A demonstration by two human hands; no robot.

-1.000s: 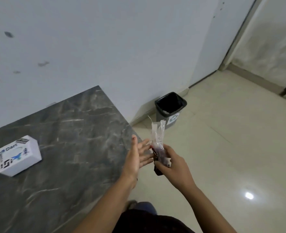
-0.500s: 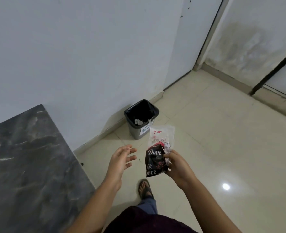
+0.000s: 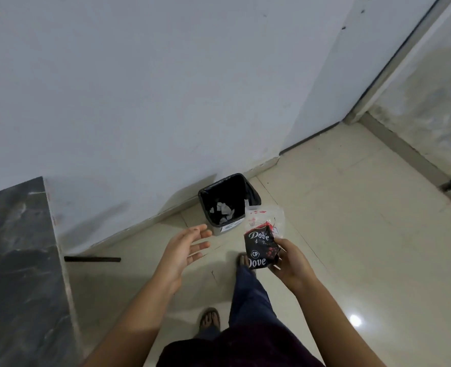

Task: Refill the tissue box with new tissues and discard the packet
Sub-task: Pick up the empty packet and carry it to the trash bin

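— What does the head view show?

— A person stands on a pale tiled floor (image 3: 351, 234), the right hand (image 3: 292, 263) pinched shut on an empty tissue packet (image 3: 261, 241). The packet is dark plastic printed "Dove", with a clear torn flap standing up at its top. It hangs limp and flat, so it looks emptied, and a light pinch at its right edge is all it needs.

— And the other hand?

— The left hand (image 3: 184, 250) is bare, palm up, fingers spread apart and holding nothing. It hovers just left of the packet, apart from it, probably because its part in the job is over.

— Where is the packet going?

— Most likely into the small bin (image 3: 219, 229) that stands on the floor against the foot of the white wall (image 3: 139, 102). Its black liner is open at the top and pale scraps of paper lie at the bottom. The packet sits in front of the bin's right corner in this view, held in the air, not yet over the opening.

— Is the tissue box in sight?

— No. Only the right edge of a dark marble counter (image 3: 15, 260) shows at the frame's left, with nothing on that part. Whether the refill is done cannot be read from here.

— Any risk?

— Light film may drift as it falls, so a release from directly above the opening seems wise.
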